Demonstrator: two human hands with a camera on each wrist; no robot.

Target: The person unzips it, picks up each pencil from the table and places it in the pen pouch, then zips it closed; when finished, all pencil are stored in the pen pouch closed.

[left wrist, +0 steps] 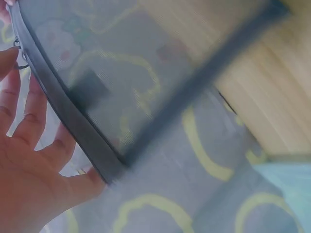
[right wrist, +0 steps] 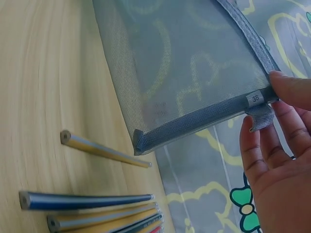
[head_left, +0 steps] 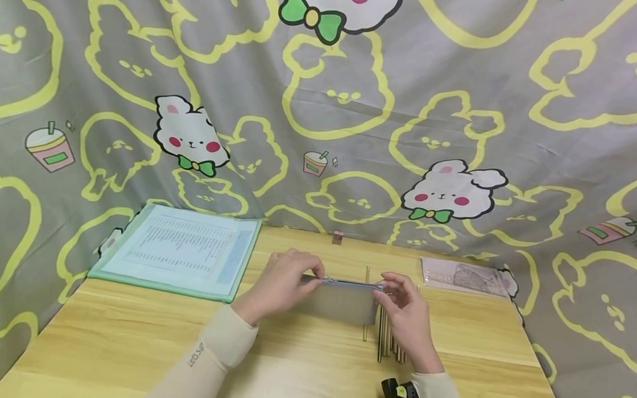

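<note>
A grey see-through mesh zipper pouch hangs upright between both hands over the table. My left hand grips its top edge on the left. In the left wrist view, a fingertip meets the small zipper pull on the dark zipper band. My right hand pinches the pouch's right top corner. There, the right wrist view shows a fabric tab and a small label marked 38. Below the pouch's right end lie several pencils, with one yellow pencil set apart from the bunch.
A green-edged folder with a printed sheet lies at the back left. At the back right is a flat clear packet. A small brown tab sits at the table's rear edge, before a patterned curtain.
</note>
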